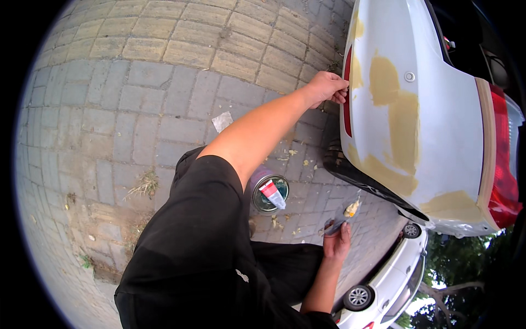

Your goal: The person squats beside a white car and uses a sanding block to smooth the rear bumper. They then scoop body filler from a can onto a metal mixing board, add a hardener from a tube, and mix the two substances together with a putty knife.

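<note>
My left hand (329, 89) reaches to the edge of the white car body (444, 120), fingertips pinched beside a long red reflector (347, 123); whatever they may hold is hidden. Patches of yellowish filler (400, 126) cover parts of the panel. In my right hand (337, 241), lower down, is a flat putty spreader (345, 214) with a pale yellow blob of paste on it. Between and left of my hands, a round tin (266, 203) stands on the pavers, with a red and white tube (272, 194) lying on its top.
Grey and yellow paving (137, 93) spreads to the left, with a scrap of paper (222, 120) and small flakes on it. A red tail lamp (504, 153) is at the right. Another white car (386, 285) and trees (455, 263) appear at lower right.
</note>
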